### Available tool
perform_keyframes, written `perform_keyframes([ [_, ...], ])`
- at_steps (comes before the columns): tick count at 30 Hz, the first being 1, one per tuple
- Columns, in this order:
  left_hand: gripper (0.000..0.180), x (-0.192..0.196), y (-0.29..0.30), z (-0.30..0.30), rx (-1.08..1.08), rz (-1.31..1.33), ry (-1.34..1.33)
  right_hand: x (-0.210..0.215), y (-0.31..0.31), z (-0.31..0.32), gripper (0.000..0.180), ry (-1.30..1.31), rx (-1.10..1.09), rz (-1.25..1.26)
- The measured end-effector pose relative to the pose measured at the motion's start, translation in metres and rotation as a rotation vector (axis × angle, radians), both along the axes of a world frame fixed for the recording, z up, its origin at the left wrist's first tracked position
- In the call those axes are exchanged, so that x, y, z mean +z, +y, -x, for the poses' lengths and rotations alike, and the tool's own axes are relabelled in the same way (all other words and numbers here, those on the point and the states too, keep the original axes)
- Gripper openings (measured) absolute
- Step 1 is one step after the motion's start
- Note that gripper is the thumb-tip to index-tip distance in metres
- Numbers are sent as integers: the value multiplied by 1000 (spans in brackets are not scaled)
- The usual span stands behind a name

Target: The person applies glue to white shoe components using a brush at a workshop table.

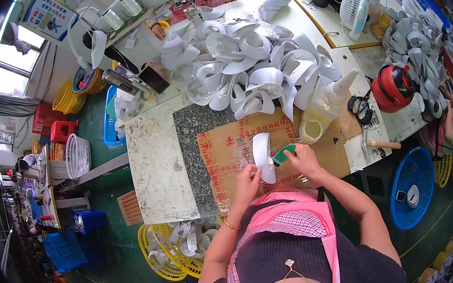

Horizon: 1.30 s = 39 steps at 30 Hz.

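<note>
My left hand (pixel 248 182) pinches the lower edge of a curved white shoe upper (pixel 261 150), held up over a brown cardboard sheet (pixel 222 156). In my right hand (pixel 303 162) is a small green-handled brush (pixel 286 152); its dark end is close against the upper's right side, and I cannot tell whether it touches. Just beyond the right hand, a see-through plastic bottle (pixel 320 109) with yellowish liquid stands on the cardboard. A large heap of similar white uppers (pixel 241 53) covers the far part of the table.
On the right lie a black-handled tool (pixel 361 108), a hammer (pixel 383 145) and a red kettle-like pot (pixel 392 89). Beside the table are a blue basket (pixel 413 187) and yellow baskets (pixel 161 255). A dark phone-like slab (pixel 153 79) stands far left. Another person's hand (pixel 157 31) is across the table.
</note>
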<state>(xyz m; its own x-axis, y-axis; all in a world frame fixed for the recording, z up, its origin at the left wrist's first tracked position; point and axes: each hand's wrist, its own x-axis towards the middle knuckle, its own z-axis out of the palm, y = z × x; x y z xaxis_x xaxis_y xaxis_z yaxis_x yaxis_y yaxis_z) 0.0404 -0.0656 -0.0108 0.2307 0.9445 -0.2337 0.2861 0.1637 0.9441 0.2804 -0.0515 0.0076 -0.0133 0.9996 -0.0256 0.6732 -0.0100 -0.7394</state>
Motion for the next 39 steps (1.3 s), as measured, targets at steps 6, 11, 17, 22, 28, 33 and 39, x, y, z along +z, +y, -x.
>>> perform_keyframes([
  [6,19,-33,-1,20,204,291,-324,33,-13,20,19,123,-240,-74],
  [11,15,-27,4,25,296,542,-599,-5,-45,11,14,245,-58,-138],
  [17,15,-8,-3,16,377,660,-755,39,-53,32,15,442,-67,-43],
  [22,18,-38,-12,30,456,643,-812,-23,-51,11,16,333,-186,-128],
  [28,19,-18,-34,40,552,547,-818,22,-42,51,20,376,1,20],
  [33,20,15,-57,81,719,169,-741,-14,-47,5,20,299,-83,23],
  [39,21,51,-132,182,1493,-368,-308,-15,-48,-21,19,418,-130,-4],
])
